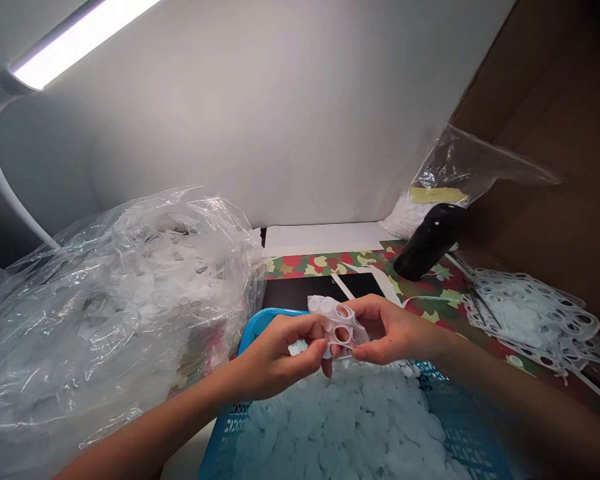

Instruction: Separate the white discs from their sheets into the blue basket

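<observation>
Between my two hands is a white plastic moulded piece (349, 321) with ring-shaped holes and a few small round parts on its left end. My left hand (296, 350) pinches its left side between thumb and fingers. On the right side, my right hand (387, 330) grips the rings the same way. Both hands are above a blue plastic basket (220, 427), which holds a heap of small translucent white pieces (340, 420). Some fingertips are hidden behind the piece.
A big clear bag (115, 313) of white parts lies at the left. On the right are a black cylindrical object (427, 243), a pile of ringed plastic frames (535, 323) and a smaller bag (413, 210). A lit lamp (80, 43) hangs upper left.
</observation>
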Demonstrator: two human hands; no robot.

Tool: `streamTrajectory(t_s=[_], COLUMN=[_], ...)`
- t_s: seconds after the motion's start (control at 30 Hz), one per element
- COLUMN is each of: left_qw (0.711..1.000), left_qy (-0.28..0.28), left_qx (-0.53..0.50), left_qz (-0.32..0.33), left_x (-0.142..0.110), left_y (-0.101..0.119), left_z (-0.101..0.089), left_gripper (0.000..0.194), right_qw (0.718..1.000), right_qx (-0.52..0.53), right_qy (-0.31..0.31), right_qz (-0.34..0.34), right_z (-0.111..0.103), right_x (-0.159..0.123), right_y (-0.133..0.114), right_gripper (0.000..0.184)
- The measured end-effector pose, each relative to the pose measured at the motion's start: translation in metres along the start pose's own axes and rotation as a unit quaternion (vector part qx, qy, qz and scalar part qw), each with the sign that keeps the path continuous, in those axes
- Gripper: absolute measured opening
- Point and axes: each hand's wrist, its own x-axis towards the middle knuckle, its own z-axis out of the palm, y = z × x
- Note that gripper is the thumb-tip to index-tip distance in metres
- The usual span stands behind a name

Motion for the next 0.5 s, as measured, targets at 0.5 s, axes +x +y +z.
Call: streamTrajectory(t_s=[0.5], left_qw=[0.994], left_qy=[-0.064], left_qx=[-0.081], left_qz=[-0.045], left_x=[-0.0026], left_y=[0.0006], left_z=[0.0014], left_gripper=[0.013], right_qw=[0.997], right_qx=[0.024], right_qy=[-0.043], right_qz=[0.065], right_z=[0.0055], right_x=[-0.0002], right_y=[-0.0072], right_gripper=[0.018])
